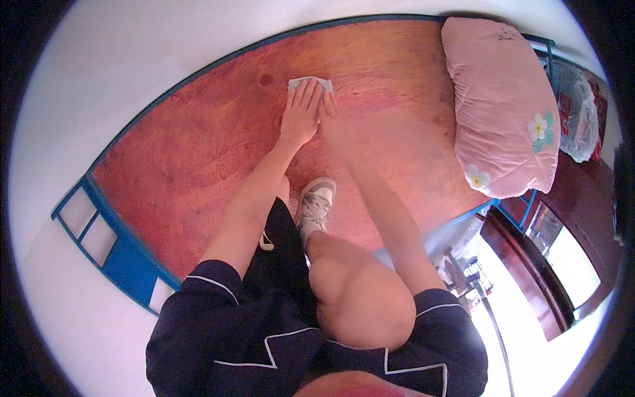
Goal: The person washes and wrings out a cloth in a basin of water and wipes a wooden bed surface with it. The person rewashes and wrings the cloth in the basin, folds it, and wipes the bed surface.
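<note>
My left hand (301, 117) lies with its fingers stretched over a pale grey folded sheet (298, 82), pressing it on a reddish wooden bed board (198, 144). Whether the sheet is cloth or paper I cannot tell. Close against it, my right hand (337, 119) has its fingertips on the sheet's right edge; its back is blurred. Both palms hide most of the sheet. Below the hands, a white and grey sneaker (316, 201) on my foot rests on the same board, with my bent knee (364, 307) between my arms.
A folded pink quilt (496, 109) with flower patches lies at the board's right end. Blue metal bed rails (114, 243) bound the left end. Behind the quilt sits a clear plastic bag (578, 116). Dark red wooden furniture (575, 213) stands at right. A white wall (149, 54) runs along the far side.
</note>
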`<action>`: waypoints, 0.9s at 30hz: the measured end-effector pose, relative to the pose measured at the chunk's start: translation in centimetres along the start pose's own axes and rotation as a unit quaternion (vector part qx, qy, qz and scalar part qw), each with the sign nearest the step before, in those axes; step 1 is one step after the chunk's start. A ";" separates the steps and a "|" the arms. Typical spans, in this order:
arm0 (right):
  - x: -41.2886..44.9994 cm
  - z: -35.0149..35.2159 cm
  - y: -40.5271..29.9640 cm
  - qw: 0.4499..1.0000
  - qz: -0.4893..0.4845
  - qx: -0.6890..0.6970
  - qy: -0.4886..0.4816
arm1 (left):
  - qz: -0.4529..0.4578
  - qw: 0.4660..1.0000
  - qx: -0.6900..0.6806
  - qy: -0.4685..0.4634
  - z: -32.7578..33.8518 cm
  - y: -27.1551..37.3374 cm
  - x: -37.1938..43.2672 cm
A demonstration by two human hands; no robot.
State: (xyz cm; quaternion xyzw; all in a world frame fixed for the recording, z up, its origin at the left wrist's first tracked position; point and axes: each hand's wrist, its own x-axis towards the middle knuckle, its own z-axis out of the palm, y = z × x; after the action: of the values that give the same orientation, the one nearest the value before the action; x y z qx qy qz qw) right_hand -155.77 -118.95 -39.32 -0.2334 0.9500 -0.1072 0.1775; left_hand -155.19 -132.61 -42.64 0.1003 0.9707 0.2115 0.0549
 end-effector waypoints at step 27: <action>-0.7 -1.6 4.0 0.978 -0.205 0.030 -0.034 | -0.065 0.995 0.053 -0.055 -0.3 1.6 0.0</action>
State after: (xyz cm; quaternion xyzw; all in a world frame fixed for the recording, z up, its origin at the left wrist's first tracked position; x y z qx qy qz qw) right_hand -157.42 -114.98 -38.79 -0.4214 0.8718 -0.1614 0.1906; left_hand -154.97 -131.32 -41.73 0.0509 0.9805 0.1498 0.1162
